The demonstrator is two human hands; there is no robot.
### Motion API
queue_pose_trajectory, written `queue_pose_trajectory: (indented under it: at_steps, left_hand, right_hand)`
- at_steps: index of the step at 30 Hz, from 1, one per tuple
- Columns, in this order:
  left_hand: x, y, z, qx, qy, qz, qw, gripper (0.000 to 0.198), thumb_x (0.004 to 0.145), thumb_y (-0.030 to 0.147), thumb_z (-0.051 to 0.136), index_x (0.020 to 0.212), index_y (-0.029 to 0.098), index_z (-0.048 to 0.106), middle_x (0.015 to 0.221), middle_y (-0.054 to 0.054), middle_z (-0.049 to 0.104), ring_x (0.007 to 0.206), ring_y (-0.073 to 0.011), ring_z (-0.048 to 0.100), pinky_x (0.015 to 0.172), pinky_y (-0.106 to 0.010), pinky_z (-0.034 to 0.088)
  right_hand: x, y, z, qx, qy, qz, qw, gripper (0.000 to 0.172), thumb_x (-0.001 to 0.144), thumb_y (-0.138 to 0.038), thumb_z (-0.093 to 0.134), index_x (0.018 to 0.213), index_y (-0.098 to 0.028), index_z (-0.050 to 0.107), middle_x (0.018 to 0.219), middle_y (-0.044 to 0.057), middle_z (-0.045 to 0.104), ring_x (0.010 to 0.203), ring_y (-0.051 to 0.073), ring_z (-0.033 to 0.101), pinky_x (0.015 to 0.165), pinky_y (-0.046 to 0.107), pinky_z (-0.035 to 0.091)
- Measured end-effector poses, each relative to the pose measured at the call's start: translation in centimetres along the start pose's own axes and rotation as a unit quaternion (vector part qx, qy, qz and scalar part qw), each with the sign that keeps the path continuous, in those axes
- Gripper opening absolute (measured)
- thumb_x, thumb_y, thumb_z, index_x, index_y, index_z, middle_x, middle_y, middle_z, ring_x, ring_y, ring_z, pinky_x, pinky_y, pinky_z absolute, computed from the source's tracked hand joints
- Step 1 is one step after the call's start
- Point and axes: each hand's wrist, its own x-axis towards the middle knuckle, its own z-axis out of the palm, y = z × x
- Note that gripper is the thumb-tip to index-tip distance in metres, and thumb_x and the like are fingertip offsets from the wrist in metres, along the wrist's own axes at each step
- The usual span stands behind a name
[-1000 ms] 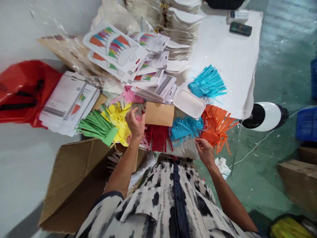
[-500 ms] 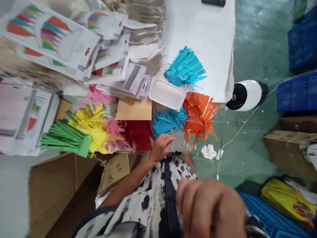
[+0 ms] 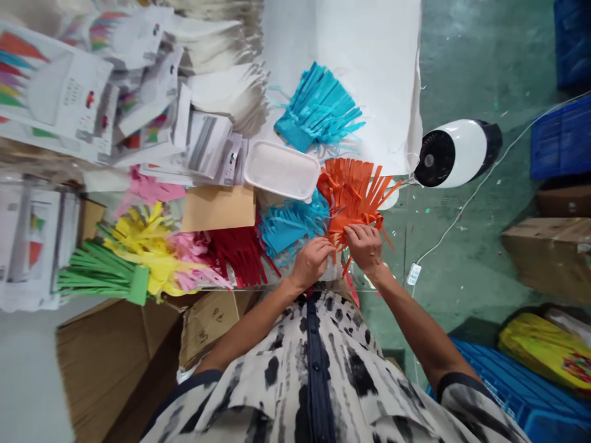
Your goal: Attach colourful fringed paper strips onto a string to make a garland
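In the head view, my right hand is closed at the lower edge of the orange fringed paper, its fingers gripping that edge. My left hand is pinched just to its left, fingertips beside hanging orange strips; what sits between them is too small to make out. Blue fringed paper lies right above my left hand. Dark red fringed paper is further left, followed by pink, yellow and green fringed paper. A second blue fringed bundle rests on the white sheet.
A white plastic tray stands behind the blue fringe, beside a tan card. Printed packets pile up at the left. A black-and-white fan is off the table's right edge. A cardboard box sits below left, blue crates right.
My right hand has gone from close to the camera, low in view, up to the orange fringed paper. My left hand stays near the table edge, now beside the orange strips. The view has shifted slightly.
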Motion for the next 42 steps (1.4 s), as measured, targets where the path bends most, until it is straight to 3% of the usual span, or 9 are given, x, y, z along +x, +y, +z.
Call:
queue_pose_trajectory:
  at_steps: [3, 6, 9, 13, 17, 26, 33, 38, 42]
  left_hand:
    - [0.1, 0.1, -0.6, 0.004, 0.039, -0.026, 0.999, 0.034, 0.093, 0.005, 0.054, 0.114, 0.022, 0.074, 0.114, -0.009, 0.077, 0.118, -0.0254, 0.067, 0.106, -0.049, 0.056]
    - [0.6, 0.2, -1.2, 0.016, 0.079, -0.055, 0.995, 0.031, 0.094, 0.006, 0.054, 0.110, 0.023, 0.074, 0.112, -0.008, 0.078, 0.114, -0.0246, 0.068, 0.105, -0.048, 0.055]
    - [1.5, 0.3, -1.5, 0.013, 0.110, -0.065, 0.992, 0.029, 0.094, 0.005, 0.055, 0.108, 0.023, 0.074, 0.110, -0.007, 0.078, 0.110, -0.0236, 0.069, 0.103, -0.045, 0.055]
    - [3.4, 0.2, -1.7, -0.003, 0.151, -0.067, 0.986, 0.031, 0.095, 0.004, 0.055, 0.113, 0.021, 0.073, 0.111, -0.007, 0.078, 0.108, -0.0230, 0.069, 0.100, -0.042, 0.054]
    - [5.3, 0.2, -2.1, -0.007, 0.131, -0.058, 0.990, 0.033, 0.094, 0.005, 0.056, 0.117, 0.022, 0.072, 0.117, -0.007, 0.077, 0.113, -0.0235, 0.067, 0.102, -0.042, 0.054]
    - [7.6, -0.9, -2.2, -0.005, 0.083, -0.054, 0.995, 0.029, 0.090, 0.009, 0.062, 0.114, 0.023, 0.071, 0.120, -0.008, 0.073, 0.116, -0.0250, 0.064, 0.099, -0.041, 0.055]
    - [8.2, -1.7, -2.4, 0.004, 0.080, -0.033, 0.996, 0.033, 0.089, 0.012, 0.064, 0.121, 0.022, 0.068, 0.125, -0.009, 0.071, 0.120, -0.0261, 0.063, 0.102, -0.041, 0.054]
    - [8.1, -1.3, -2.6, -0.005, 0.119, -0.031, 0.992, 0.049, 0.089, 0.011, 0.061, 0.137, 0.022, 0.061, 0.131, -0.010, 0.070, 0.125, -0.0265, 0.062, 0.107, -0.044, 0.052]
    - [7.5, 0.0, -4.1, -0.023, 0.158, -0.071, 0.985, 0.045, 0.088, 0.010, 0.056, 0.130, 0.024, 0.065, 0.128, -0.009, 0.070, 0.121, -0.0261, 0.063, 0.097, -0.042, 0.057]
  right_hand:
    - [0.3, 0.1, -0.9, 0.013, -0.008, -0.009, 1.000, 0.027, 0.104, -0.018, 0.052, 0.114, -0.023, 0.077, 0.119, 0.010, 0.081, 0.106, 0.025, 0.069, 0.096, 0.042, 0.042]
    - [0.8, 0.4, -1.6, 0.040, -0.002, 0.024, 0.999, 0.020, 0.102, -0.022, 0.058, 0.094, -0.023, 0.077, 0.099, 0.008, 0.082, 0.094, 0.024, 0.070, 0.090, 0.040, 0.043]
    - [1.3, 0.8, -2.1, 0.108, 0.020, 0.060, 0.992, 0.015, 0.096, -0.023, 0.065, 0.085, -0.022, 0.074, 0.090, 0.007, 0.079, 0.091, 0.025, 0.071, 0.084, 0.037, 0.045]
    - [1.8, 1.3, -3.0, 0.263, 0.027, 0.072, 0.962, 0.012, 0.093, -0.030, 0.070, 0.084, -0.023, 0.074, 0.089, 0.005, 0.077, 0.086, 0.023, 0.071, 0.082, 0.036, 0.051]
    - [2.1, 1.5, -4.2, 0.361, 0.035, 0.063, 0.930, 0.014, 0.093, -0.036, 0.073, 0.086, -0.025, 0.076, 0.092, 0.005, 0.079, 0.088, 0.022, 0.073, 0.084, 0.037, 0.056]
    - [3.5, 0.3, -7.8, 0.236, 0.080, 0.008, 0.968, 0.011, 0.096, -0.030, 0.070, 0.088, -0.027, 0.077, 0.100, 0.004, 0.080, 0.099, 0.025, 0.073, 0.096, 0.045, 0.053]
    - [4.8, -1.8, -11.1, 0.275, 0.121, -0.034, 0.953, 0.007, 0.097, -0.023, 0.067, 0.093, -0.027, 0.072, 0.100, 0.003, 0.079, 0.099, 0.022, 0.074, 0.092, 0.042, 0.058]
    - [4.7, -2.6, -14.1, 0.274, 0.197, -0.023, 0.941, 0.007, 0.095, -0.021, 0.072, 0.097, -0.027, 0.073, 0.100, 0.002, 0.079, 0.097, 0.023, 0.075, 0.092, 0.042, 0.059]
    - [4.5, -3.7, -17.6, 0.302, 0.244, -0.018, 0.921, 0.005, 0.095, -0.025, 0.074, 0.099, -0.028, 0.073, 0.102, 0.002, 0.079, 0.098, 0.024, 0.075, 0.091, 0.044, 0.061]
